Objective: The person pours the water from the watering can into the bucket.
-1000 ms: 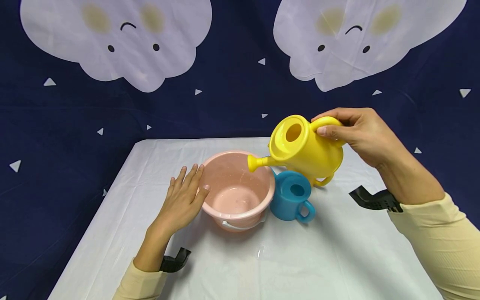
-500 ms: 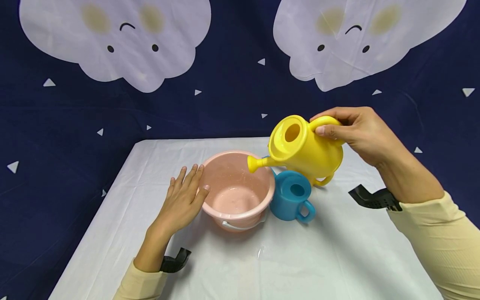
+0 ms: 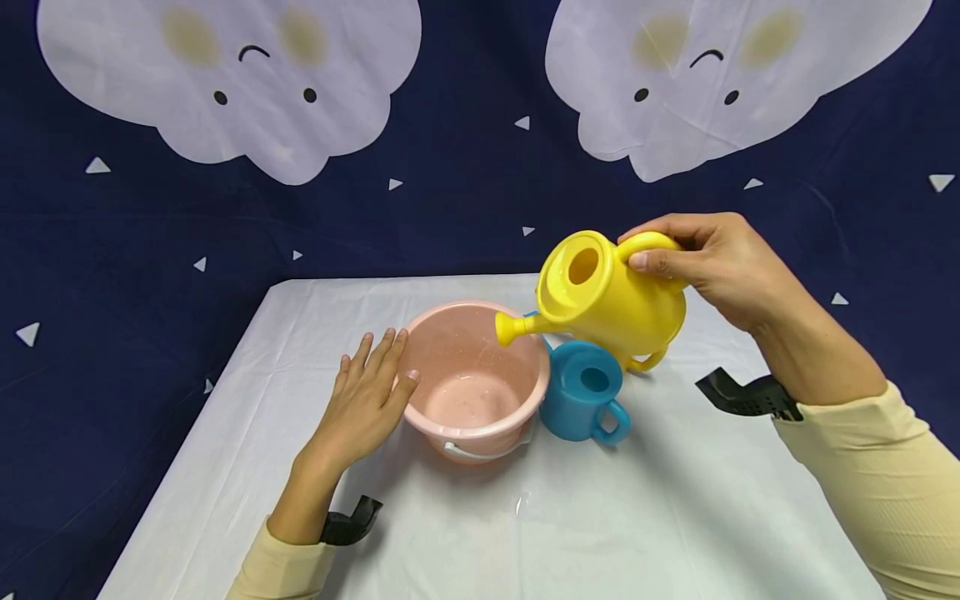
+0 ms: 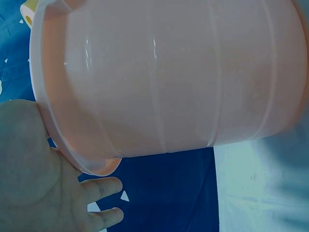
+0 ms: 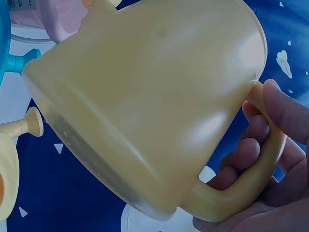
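Note:
My right hand (image 3: 723, 267) grips the handle of a yellow watering can (image 3: 626, 300), which is raised and tilted left. Its spout points over the pink bucket (image 3: 540, 392), and faint droplets show on the bucket's inside wall below it. In the right wrist view, fingers curl round the handle of the yellow can (image 5: 154, 87). My left hand (image 3: 367, 400) lies against the bucket's left rim with fingers straight. The left wrist view shows that palm (image 4: 34, 169) at the rim, beside the bucket's ribbed outer wall (image 4: 183, 72). Right of the bucket stands a blue watering can (image 3: 573, 408).
Behind the blue can, another yellow watering can (image 3: 651, 362) is mostly hidden by the held one; its spout end (image 5: 34, 122) shows in the right wrist view. A white cloth (image 3: 600, 533) covers the table. A dark blue curtain (image 3: 465, 225) hangs behind.
The right hand and its yellow watering can have shifted very slightly left. The left hand, bucket and blue can stay put.

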The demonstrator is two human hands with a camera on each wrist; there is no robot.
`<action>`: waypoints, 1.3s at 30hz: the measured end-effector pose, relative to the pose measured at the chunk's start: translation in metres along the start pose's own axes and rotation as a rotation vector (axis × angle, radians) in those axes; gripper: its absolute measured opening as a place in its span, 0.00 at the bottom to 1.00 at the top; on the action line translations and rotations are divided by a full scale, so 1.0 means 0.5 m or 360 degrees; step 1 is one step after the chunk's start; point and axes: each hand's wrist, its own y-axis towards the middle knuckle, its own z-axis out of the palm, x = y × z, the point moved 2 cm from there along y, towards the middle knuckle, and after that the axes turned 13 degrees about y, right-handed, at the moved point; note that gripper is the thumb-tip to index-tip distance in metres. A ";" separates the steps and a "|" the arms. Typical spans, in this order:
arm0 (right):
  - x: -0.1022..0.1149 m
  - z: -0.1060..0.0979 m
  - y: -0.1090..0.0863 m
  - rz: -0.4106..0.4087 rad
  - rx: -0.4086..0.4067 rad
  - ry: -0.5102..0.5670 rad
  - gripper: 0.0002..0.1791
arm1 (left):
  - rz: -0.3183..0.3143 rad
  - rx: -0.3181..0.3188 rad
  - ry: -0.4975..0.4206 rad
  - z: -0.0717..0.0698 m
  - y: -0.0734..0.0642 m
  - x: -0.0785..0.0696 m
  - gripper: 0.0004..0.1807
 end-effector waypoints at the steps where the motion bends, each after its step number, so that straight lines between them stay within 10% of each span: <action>1: 0.000 0.000 0.000 0.0000 -0.0003 -0.0016 0.17 | 0.0001 0.0000 -0.0001 0.000 0.000 0.000 0.34; 39: 0.000 0.004 0.013 -0.0014 -0.0022 -0.0095 0.15 | -0.0003 -0.0011 0.0010 0.006 0.004 -0.003 0.34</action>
